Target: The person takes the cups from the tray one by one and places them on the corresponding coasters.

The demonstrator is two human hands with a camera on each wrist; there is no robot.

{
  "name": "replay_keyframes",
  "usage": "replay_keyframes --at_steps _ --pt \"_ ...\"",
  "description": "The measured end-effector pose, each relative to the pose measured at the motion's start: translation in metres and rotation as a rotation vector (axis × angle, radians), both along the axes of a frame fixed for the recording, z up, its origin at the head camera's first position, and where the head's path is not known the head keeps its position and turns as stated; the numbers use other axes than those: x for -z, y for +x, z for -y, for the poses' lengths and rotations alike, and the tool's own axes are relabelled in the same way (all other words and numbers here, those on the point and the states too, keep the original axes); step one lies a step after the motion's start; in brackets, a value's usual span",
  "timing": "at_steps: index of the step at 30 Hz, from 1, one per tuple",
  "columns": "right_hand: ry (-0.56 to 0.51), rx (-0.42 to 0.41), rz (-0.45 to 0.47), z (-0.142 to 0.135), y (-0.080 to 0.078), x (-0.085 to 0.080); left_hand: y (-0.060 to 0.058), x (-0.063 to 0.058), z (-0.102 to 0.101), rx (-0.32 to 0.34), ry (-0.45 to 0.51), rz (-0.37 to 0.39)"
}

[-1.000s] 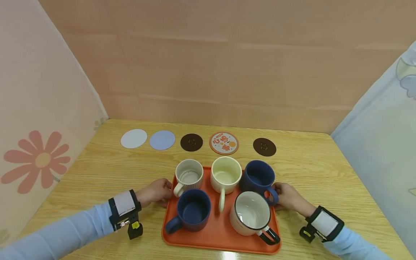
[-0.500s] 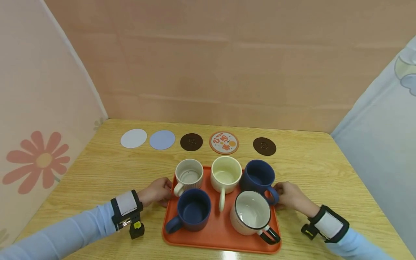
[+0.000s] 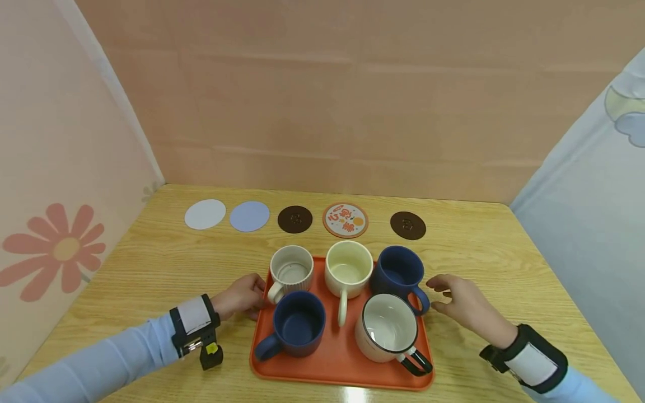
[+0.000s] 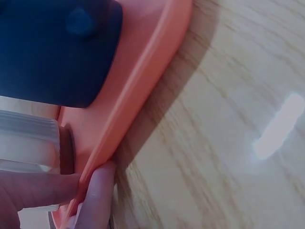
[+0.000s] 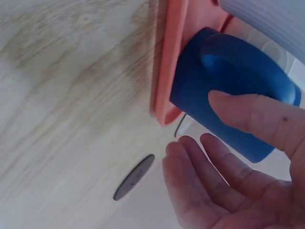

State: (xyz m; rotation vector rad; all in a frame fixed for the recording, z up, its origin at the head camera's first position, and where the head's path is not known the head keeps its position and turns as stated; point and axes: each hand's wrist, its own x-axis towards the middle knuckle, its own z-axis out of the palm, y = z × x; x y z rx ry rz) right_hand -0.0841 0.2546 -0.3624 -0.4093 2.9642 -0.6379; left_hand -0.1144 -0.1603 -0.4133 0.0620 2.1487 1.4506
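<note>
An orange tray (image 3: pixel 342 366) carries several mugs. My left hand (image 3: pixel 242 296) pinches the tray's left rim between thumb and fingers, as the left wrist view shows. Beside it stand a ribbed whitish mug (image 3: pixel 292 271) and a dark blue mug (image 3: pixel 299 324). My right hand (image 3: pixel 466 305) is off the tray, its fingers relaxed and apart, holding nothing. It hovers just right of a second blue mug (image 5: pixel 224 81) at the tray's back right corner. A cream mug (image 3: pixel 349 268) is at the back middle, and a white mug with black rim (image 3: pixel 388 330) at the front right.
Behind the tray, a row of flat round coasters lies on the wooden table: white (image 3: pixel 205 214), lavender (image 3: pixel 249 216), dark brown (image 3: pixel 294 219), patterned (image 3: pixel 345 220) and another dark brown (image 3: pixel 408 225). Cloth panels enclose the back and sides.
My right hand has let go of the tray's right edge and drawn slightly away to the right, fingers opening. My left hand keeps its grip; the tray and mugs stay put.
</note>
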Motion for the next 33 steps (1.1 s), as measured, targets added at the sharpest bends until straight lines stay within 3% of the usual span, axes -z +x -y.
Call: replay_keyframes --at_steps 10,22,27,33 --pt "0.062 -0.012 -0.117 0.008 0.014 -0.005 -0.001 0.000 -0.001 -0.001 0.006 -0.006" --pt "-0.027 -0.062 -0.192 0.015 0.020 0.000 0.001 -0.001 0.000 0.004 0.014 -0.003" --pt "-0.125 -0.072 -0.130 0.017 0.018 0.003 0.001 -0.001 0.000 -0.006 0.011 0.000" --pt "-0.361 -0.013 0.083 0.017 0.015 0.009 0.002 -0.003 -0.001 -0.012 0.012 0.003"
